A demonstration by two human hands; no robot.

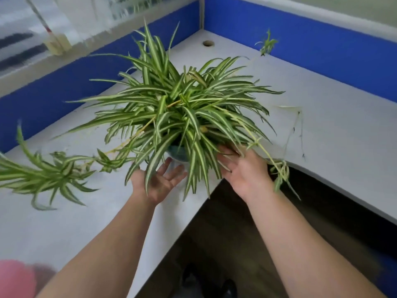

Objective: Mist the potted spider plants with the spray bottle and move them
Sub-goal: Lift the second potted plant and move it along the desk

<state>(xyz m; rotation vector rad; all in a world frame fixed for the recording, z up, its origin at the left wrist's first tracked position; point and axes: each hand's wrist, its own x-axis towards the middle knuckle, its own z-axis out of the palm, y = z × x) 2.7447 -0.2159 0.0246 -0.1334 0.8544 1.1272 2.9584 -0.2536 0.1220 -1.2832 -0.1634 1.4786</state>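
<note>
A large spider plant (180,108) with striped green and white leaves stands near the inner corner of the grey desk (335,125). Its teal pot (177,152) shows only partly under the leaves. My left hand (161,179) is palm up with fingers apart, just in front of the pot and under the hanging leaves. My right hand (242,168) is open at the pot's right side, its fingertips hidden in the foliage. Neither hand is seen gripping the pot. A long runner with a baby plant (53,175) trails to the left over the desk. No spray bottle is in view.
Blue partition panels (322,48) wall the desk at the back and left. A cable hole (208,43) sits in the far corner. A small plantlet (267,44) hangs on the right, thin dry runners (297,130) lie across the desk. A blurred pink object (15,278) is bottom left.
</note>
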